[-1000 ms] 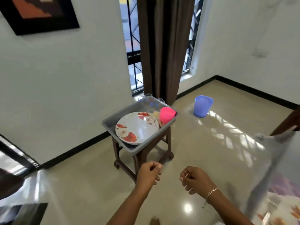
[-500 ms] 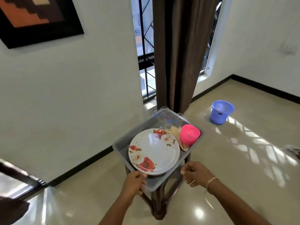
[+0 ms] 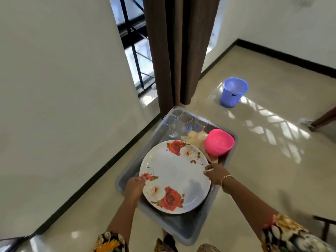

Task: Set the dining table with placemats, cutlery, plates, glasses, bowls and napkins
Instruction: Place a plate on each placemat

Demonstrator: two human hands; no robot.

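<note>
Gripping the plate [image 3: 174,176] yet? Half a second back, hands were just reaching the bin [image 3: 181,228].
— Yes: left hand [image 3: 135,187] and right hand [image 3: 216,174] are pinching opposite rims, fingers [image 3: 209,172] curled; it's lying in the bin, lift pending.

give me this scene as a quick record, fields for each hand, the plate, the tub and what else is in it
left grip: hand holds the floral plate at its left rim
right grip: hand pinches the plate's right rim
plate position: over the near half of the grey tub
also in tub: pink bowl at the right, clear glasses at the far end
floor: blue bucket beyond the tub
</note>
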